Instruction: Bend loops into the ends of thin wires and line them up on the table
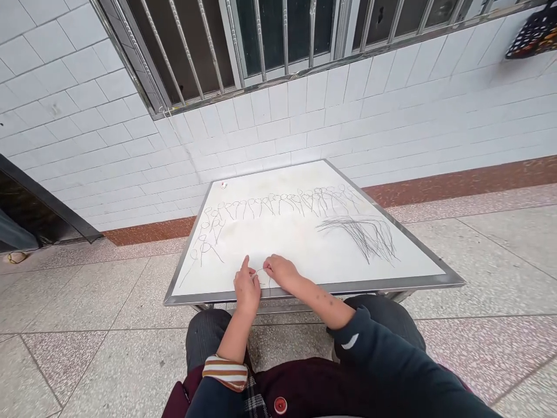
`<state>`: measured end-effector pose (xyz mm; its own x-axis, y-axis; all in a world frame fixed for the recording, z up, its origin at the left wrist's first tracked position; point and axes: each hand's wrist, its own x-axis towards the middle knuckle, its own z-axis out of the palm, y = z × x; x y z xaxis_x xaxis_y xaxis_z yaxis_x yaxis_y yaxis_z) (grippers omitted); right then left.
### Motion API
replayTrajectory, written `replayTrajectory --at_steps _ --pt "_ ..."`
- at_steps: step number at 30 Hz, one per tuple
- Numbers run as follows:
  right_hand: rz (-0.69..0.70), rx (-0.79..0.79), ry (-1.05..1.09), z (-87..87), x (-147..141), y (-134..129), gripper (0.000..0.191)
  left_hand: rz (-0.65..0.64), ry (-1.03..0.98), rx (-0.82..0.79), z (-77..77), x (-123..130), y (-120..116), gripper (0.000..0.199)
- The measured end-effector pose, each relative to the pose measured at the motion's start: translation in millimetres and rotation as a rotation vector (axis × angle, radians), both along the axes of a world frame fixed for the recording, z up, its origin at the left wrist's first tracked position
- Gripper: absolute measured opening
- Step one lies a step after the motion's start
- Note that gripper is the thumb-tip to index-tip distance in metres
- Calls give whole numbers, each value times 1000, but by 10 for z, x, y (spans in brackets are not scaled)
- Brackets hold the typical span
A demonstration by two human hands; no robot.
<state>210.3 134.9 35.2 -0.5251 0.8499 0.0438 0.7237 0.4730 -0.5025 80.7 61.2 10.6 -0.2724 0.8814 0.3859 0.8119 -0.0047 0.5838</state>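
Note:
Near the front edge of the white table, my left hand [248, 287] has its index finger pointing forward while the thumb and other fingers close around part of a thin strand [260, 270]. My right hand [281, 271], just to the right, pinches the same strand between thumb and fingertips. A short end hangs down below the right fingers. Across the table runs a row of thin dark strands [278, 198], each with a loop at the top and loose tails. On the right lies a bundle of loose, straight dark strands [359, 232].
The white tabletop [261, 241] has a grey metal rim. A small white and red item [223, 185] lies at its far left corner. Behind it stand a white tiled wall [261, 130] and a barred window [285, 35]. My knees are under the front edge.

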Motion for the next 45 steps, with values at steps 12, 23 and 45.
replayTrajectory --at_steps 12,23,45 --pt "99 102 97 -133 32 -107 11 -58 80 91 -73 -72 -152 52" --pt "127 180 115 -187 49 -172 14 -232 179 42 11 11 -440 49" --pt "175 71 117 -168 271 -280 21 -264 176 176 -166 2 -522 54"
